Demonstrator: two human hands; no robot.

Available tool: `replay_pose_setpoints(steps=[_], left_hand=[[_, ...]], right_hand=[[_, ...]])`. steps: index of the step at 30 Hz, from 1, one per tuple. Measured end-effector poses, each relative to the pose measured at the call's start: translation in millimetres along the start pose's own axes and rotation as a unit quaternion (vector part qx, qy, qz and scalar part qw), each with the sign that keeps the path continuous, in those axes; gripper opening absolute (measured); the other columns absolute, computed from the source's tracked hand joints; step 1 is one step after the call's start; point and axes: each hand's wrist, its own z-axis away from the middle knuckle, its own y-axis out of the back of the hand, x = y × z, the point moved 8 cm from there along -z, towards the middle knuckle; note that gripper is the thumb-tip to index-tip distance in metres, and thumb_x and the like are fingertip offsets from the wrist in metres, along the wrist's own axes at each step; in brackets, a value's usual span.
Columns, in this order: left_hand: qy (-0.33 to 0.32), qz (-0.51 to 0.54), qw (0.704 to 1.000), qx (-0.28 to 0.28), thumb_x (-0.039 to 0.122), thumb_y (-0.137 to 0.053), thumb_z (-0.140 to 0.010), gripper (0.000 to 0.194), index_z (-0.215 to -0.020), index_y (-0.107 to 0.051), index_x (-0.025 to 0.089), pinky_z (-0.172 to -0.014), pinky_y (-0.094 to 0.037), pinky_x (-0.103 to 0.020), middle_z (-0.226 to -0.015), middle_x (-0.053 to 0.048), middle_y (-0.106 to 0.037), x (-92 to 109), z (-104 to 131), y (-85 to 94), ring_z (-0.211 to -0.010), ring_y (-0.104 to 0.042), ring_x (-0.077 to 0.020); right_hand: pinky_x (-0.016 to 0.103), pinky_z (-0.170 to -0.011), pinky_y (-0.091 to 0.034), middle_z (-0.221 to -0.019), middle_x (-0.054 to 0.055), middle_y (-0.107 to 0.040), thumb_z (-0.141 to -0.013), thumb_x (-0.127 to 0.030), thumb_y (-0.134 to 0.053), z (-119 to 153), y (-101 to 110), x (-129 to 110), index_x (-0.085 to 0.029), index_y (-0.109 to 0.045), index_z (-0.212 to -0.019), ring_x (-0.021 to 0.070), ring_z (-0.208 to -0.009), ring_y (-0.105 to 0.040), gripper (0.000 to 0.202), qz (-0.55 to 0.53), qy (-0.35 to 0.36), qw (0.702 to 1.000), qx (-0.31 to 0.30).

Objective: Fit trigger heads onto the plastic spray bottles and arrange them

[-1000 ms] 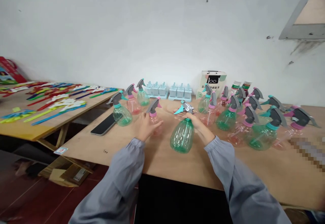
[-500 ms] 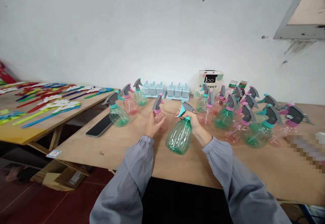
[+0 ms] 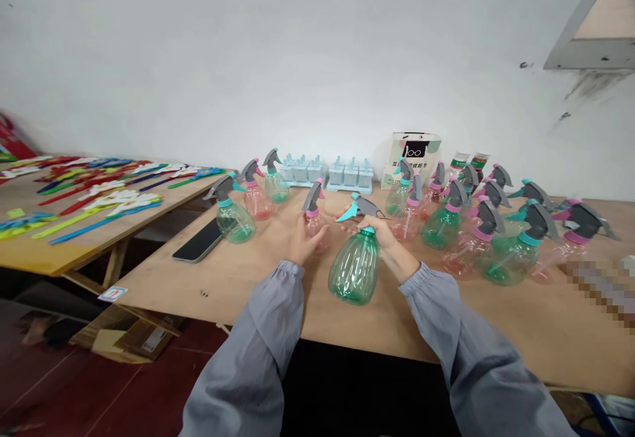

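My right hand (image 3: 389, 246) is wrapped round the neck of a green spray bottle (image 3: 353, 268) with a grey and turquoise trigger head, tilted slightly and held near the table's front. Just left of it, my left hand (image 3: 303, 244) grips a pink spray bottle (image 3: 317, 225) with a grey and pink head, which stands upright. Left of that are a pink bottle (image 3: 258, 200), a green bottle (image 3: 276, 184) and another green bottle (image 3: 236, 221). Several more pink and green bottles (image 3: 508, 260) stand close together on the right.
The wooden table (image 3: 387, 331) bears a black phone (image 3: 198, 242) at the left, light-blue moulds (image 3: 350, 176) and a printed box (image 3: 411, 153) by the wall. A second table (image 3: 74, 252) at the left holds colourful plastic pieces (image 3: 116, 202).
The green bottle's trigger head has turned to point further left in my right hand. The view has shifted slightly; my left hand keeps its place at the pink bottle.
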Motion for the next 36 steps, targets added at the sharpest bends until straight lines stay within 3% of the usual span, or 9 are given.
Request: replay_pose_setpoints(steps=[4,8,14,22,29,32,36], left_hand=[[-0.006,0.002,1.000,0.001,0.041,-0.072,-0.080,0.059,-0.129,-0.047,0.020,-0.107,-0.044,-0.045,-0.126,-0.013,-0.061,0,0,-0.5,-0.124,-0.058,-0.0284],[-0.002,-0.008,1.000,0.000,0.044,-0.071,-0.080,0.058,-0.128,-0.048,0.020,-0.107,-0.044,-0.044,-0.123,-0.012,-0.062,-1,0,-0.6,-0.126,-0.057,-0.0281],[-0.003,-0.011,1.000,0.003,0.042,-0.073,-0.079,0.058,-0.127,-0.049,0.020,-0.108,-0.044,-0.045,-0.124,-0.012,-0.062,0,0,0.4,-0.124,-0.058,-0.0285],[-0.007,-0.005,1.000,0.003,0.042,-0.072,-0.080,0.058,-0.128,-0.049,0.020,-0.108,-0.043,-0.043,-0.122,-0.011,-0.062,1,1,0.0,-0.125,-0.057,-0.0280],[-0.003,-0.002,1.000,0.006,0.042,-0.072,-0.080,0.059,-0.129,-0.048,0.021,-0.108,-0.043,-0.042,-0.125,-0.011,-0.060,-1,0,0.4,-0.125,-0.057,-0.0273],[0.000,-0.004,1.000,0.004,0.043,-0.072,-0.080,0.059,-0.129,-0.049,0.021,-0.108,-0.043,-0.043,-0.125,-0.011,-0.060,-1,0,0.5,-0.125,-0.057,-0.0273],[0.007,0.000,1.000,0.007,0.042,-0.073,-0.078,0.058,-0.127,-0.050,0.020,-0.108,-0.043,-0.044,-0.122,-0.010,-0.062,0,0,1.5,-0.126,-0.057,-0.0284]], right_hand=[[0.040,-0.078,-0.056,-0.093,0.010,-0.077,-0.049,-0.030,-0.053,-3,4,-1,-0.019,-0.071,-0.083,0.0313,-0.097,-0.070,0.040,-0.018,0.019,1.000,0.004],[0.038,-0.072,-0.055,-0.085,0.009,-0.076,-0.048,-0.032,-0.050,-4,21,1,-0.020,-0.069,-0.075,0.0297,-0.091,-0.070,0.035,0.000,0.025,0.998,0.050],[0.038,-0.073,-0.053,-0.086,0.008,-0.076,-0.051,-0.032,-0.052,-4,9,-3,-0.021,-0.069,-0.083,0.0282,-0.088,-0.069,0.038,0.018,0.016,1.000,0.012],[0.036,-0.064,-0.052,-0.087,0.009,-0.076,-0.048,-0.032,-0.050,-1,18,-9,-0.020,-0.069,-0.070,0.0280,-0.084,-0.070,0.031,0.012,0.062,0.997,0.049],[0.038,-0.078,-0.054,-0.091,0.007,-0.077,-0.055,-0.036,-0.058,3,8,-14,-0.022,-0.073,-0.088,0.0287,-0.095,-0.070,0.038,0.050,0.047,0.997,0.023],[0.038,-0.083,-0.054,-0.090,0.006,-0.077,-0.056,-0.036,-0.059,3,8,-15,-0.022,-0.074,-0.084,0.0283,-0.098,-0.069,0.034,0.061,0.063,0.996,0.030],[0.039,-0.087,-0.051,-0.082,0.006,-0.074,-0.057,-0.035,-0.055,6,0,-16,-0.021,-0.072,-0.068,0.0277,-0.094,-0.068,0.025,0.106,0.090,0.990,-0.017]])
